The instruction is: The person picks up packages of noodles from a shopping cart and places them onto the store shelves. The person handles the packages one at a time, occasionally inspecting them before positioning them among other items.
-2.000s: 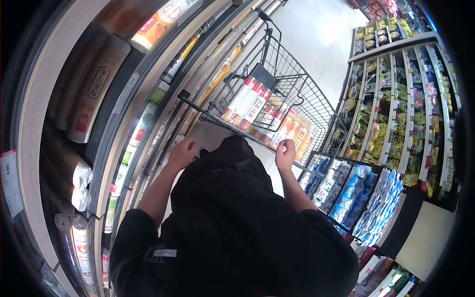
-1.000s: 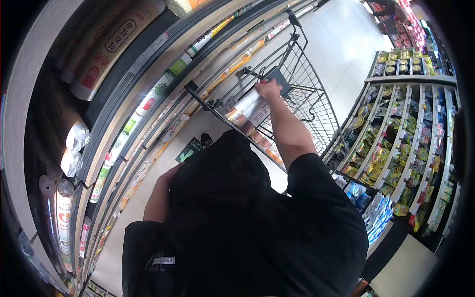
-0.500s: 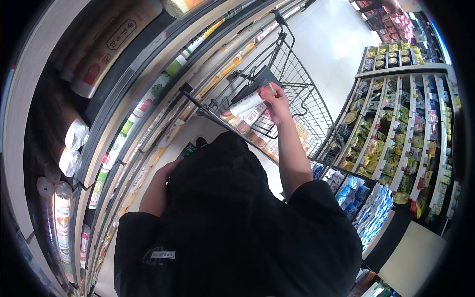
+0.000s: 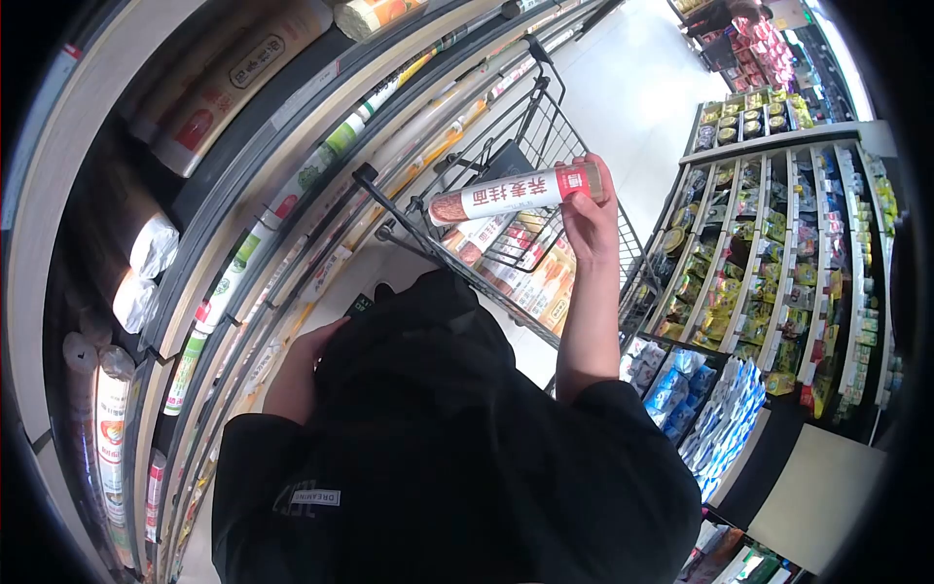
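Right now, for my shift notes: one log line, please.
right hand: holds noodle pack up | left hand: low, grip hidden | cart: more packs

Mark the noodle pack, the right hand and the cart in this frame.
noodle pack (image 4: 511,195), head view, middle of its white label.
right hand (image 4: 591,209), head view, middle of the hand gripping the pack's end.
cart (image 4: 545,122), head view, wire wall of the basket.

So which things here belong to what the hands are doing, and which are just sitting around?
In hand: noodle packet, gripped by the right hand above the shopping cart; cart packets lying inside it.
Just around: left shelves of long wrapped packets; right shelves of jars and pouches; blue bags low down. The left hand is low by the body, away from the packet.
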Tool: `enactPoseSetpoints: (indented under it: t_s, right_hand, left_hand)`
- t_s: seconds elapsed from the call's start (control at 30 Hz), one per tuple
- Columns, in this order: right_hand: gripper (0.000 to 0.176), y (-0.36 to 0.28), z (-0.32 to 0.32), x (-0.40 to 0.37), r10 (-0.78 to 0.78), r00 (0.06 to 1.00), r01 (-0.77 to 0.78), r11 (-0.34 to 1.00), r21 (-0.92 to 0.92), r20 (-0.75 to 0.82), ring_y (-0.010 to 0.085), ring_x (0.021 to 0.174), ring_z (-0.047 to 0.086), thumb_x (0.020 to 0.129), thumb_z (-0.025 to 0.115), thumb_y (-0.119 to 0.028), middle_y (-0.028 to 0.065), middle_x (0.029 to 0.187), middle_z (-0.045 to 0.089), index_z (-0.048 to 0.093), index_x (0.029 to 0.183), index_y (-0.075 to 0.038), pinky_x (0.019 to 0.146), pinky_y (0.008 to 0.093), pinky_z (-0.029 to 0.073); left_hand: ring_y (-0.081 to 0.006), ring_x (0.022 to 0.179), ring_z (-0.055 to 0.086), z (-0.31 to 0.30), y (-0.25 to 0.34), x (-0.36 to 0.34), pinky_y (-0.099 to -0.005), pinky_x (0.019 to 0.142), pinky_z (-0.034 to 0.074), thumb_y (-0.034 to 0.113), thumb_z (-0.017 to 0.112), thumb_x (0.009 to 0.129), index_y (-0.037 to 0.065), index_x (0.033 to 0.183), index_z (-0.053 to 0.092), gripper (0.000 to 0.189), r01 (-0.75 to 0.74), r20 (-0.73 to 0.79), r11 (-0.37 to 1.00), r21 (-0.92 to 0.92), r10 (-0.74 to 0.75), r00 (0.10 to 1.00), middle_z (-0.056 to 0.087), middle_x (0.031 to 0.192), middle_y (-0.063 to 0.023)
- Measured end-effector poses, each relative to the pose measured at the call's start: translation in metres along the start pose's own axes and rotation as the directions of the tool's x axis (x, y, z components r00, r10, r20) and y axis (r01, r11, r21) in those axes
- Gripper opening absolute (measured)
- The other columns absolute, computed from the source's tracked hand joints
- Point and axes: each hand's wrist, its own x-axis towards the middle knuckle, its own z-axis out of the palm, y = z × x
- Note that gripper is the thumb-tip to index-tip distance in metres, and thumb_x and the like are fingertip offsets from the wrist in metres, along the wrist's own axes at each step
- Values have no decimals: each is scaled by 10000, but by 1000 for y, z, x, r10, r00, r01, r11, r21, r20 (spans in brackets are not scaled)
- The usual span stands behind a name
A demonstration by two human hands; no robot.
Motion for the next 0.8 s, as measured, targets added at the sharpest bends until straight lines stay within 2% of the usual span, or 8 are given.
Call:
enactPoseSetpoints:
  t_s: [0.1,0.3,0.4,0.5,0.57,0.63,0.7,0.8]
  right_hand:
    - [663,-1,23,1,-6,999,3,999,53,53,293,1246,634,777,813,73,98,1297,647,563,1380,-38,1088,440,509]
    - [660,3,40,2,33,996,-32,999,-9,80,289,1222,649,758,823,79,107,1280,653,574,1361,-23,1067,419,523]
    - [681,0,51,-1,64,992,-50,992,-119,111,260,1200,654,739,855,52,101,1273,658,584,1359,-22,1046,398,532]
    - [745,-7,86,6,109,970,-54,969,-241,220,215,1163,658,694,905,23,110,1265,673,586,1366,-23,1013,365,535]
    - [794,-5,113,11,155,926,-47,952,-301,343,209,1163,659,705,894,36,122,1269,679,537,1412,-26,1003,353,531]
    - [858,-6,153,13,240,856,-89,941,-327,458,203,1172,654,716,884,45,134,1279,680,469,1464,-30,1002,346,524]
    - [870,-6,189,15,288,742,-59,928,-368,605,222,1194,650,747,875,24,168,1324,659,420,1487,-37,1018,359,513]
    - [866,-1,237,12,290,657,-14,928,-373,696,268,1259,622,757,883,-29,214,1419,599,410,1483,-41,1050,388,496]
  left_hand:
    - [-320,1376,516,6,2,-7,-488,1123,418,674,426,1028,148,1481,557,705,14,-52,1000,27,-13,999,574,1498,-115]
    - [-328,1336,560,49,40,-67,-502,1104,444,775,436,962,140,1501,535,838,287,-258,930,229,-227,939,580,1489,-132]
    - [-323,1320,576,-1,21,-17,-479,1107,450,821,451,918,122,1514,514,921,309,-281,844,437,-198,939,577,1481,-153]
    - [-301,1289,598,12,92,-36,-449,1094,461,718,564,934,91,1517,498,859,10,-143,498,867,230,963,573,1475,-163]
    - [-269,1285,598,108,150,-125,-405,1087,460,540,681,939,52,1526,467,793,-429,-43,603,673,611,791,577,1463,-160]
    - [-245,1270,597,190,197,-205,-374,1081,458,359,741,929,32,1517,468,726,-722,138,409,558,812,567,608,1420,-153]
    - [-220,1253,593,242,222,-268,-375,1074,460,306,758,907,31,1468,507,673,-813,294,184,553,869,397,631,1358,-142]
    - [-198,1181,623,261,233,-303,-387,1029,490,242,807,866,41,1380,563,604,-821,263,92,563,922,284,661,1273,-115]
